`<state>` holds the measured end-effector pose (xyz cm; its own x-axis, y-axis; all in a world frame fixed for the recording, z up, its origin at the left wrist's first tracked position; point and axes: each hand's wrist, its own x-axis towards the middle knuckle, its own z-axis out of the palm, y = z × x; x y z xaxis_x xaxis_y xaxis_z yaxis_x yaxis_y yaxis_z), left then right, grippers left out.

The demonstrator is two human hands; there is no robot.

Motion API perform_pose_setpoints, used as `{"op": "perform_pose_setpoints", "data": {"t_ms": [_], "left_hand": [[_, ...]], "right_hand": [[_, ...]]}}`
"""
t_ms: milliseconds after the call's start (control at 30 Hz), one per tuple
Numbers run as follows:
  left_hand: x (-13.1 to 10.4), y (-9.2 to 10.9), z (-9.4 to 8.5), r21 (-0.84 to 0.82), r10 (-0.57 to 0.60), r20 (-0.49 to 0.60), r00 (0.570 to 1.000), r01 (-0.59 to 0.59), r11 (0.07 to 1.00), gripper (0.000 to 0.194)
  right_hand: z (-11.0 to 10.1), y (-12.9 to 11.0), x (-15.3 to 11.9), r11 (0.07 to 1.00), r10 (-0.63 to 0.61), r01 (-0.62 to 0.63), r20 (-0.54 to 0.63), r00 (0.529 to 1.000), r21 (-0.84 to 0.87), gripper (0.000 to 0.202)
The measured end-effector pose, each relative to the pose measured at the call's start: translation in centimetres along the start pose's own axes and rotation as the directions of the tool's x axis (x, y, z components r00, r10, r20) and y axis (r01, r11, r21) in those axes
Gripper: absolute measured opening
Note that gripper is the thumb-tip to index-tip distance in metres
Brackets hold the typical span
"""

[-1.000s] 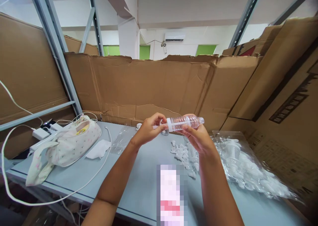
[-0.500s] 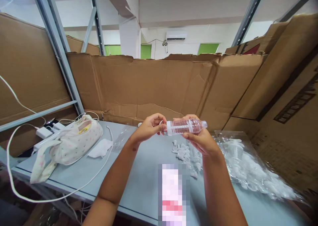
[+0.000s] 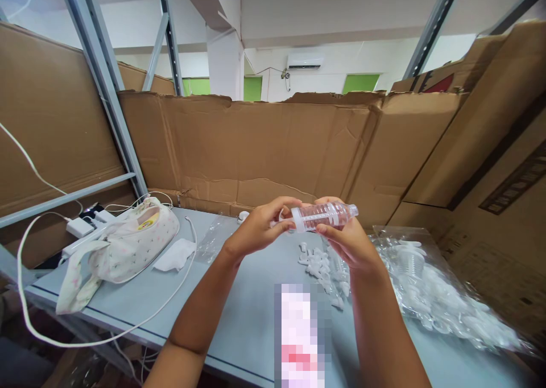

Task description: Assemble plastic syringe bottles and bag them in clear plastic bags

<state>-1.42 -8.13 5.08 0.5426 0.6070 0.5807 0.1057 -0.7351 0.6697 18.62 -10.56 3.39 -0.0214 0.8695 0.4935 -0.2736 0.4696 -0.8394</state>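
Observation:
A clear plastic bottle [image 3: 326, 216] with ribbed sides lies level above the table, its narrow tip pointing right. My right hand [image 3: 346, 237] is closed around it from behind and below, the thumb on the near side. At the wide left end sits a white cap [image 3: 297, 220]. My left hand [image 3: 265, 223] pinches at this white end, thumb and fingers closed on it; a small loop-like white part shows between the fingers. Below the bottle, small white plastic pieces [image 3: 318, 263] lie on the table next to clear plastic parts [image 3: 336, 268], partly hidden by my right arm.
A clear bag of white plastic parts [image 3: 443, 291] lies at the right. On the left are a patterned cloth pouch [image 3: 123, 251], a white tissue [image 3: 174, 255], a power strip [image 3: 81, 227] and a looping white cable [image 3: 106, 338]. Cardboard walls [image 3: 264, 149] enclose the grey table [image 3: 239, 320].
My left hand has moved slightly right and closed further over the bottle's white end. The bottle stays in my right hand, while the whole view has shifted a little.

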Motion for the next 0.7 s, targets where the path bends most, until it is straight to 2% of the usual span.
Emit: {"op": "perform_pose_setpoints", "data": {"t_ms": [200,333,433,567,633,700], "left_hand": [[-0.1,0.4,0.3,0.227,0.131,0.004,0.991,-0.129,0.965,0.035],[-0.1,0.1,0.6,0.359,0.147,-0.001,0.989,-0.137,0.923,0.034],[-0.2,0.1,0.9,0.391,0.154,-0.027,0.988,-0.131,0.911,0.034],[0.2,-0.2,1.5,0.285,0.172,-0.182,0.968,-0.115,0.951,0.032],[0.7,-0.8,1.9,0.124,0.128,-0.301,0.945,-0.095,0.988,0.031],[1.2,-1.6,2.5,-0.100,0.028,-0.411,0.911,-0.076,0.992,0.033]], "right_hand": [[0.5,-0.9,-0.3,0.999,-0.023,0.019,-0.077,0.997,-0.050,0.047],[1.1,-1.4,-0.6,0.997,-0.040,0.028,-0.160,0.986,-0.076,0.048],[1.9,-1.3,-0.6,0.997,-0.075,0.065,-0.217,0.973,-0.052,0.048],[2.8,-0.5,-0.2,0.989,-0.142,0.145,-0.292,0.946,-0.012,0.043],[3.1,-0.1,-0.1,0.991,-0.123,0.131,-0.256,0.959,0.013,0.050],[3.4,0.3,-0.2,0.999,-0.046,0.051,-0.192,0.980,0.020,0.060]]}}
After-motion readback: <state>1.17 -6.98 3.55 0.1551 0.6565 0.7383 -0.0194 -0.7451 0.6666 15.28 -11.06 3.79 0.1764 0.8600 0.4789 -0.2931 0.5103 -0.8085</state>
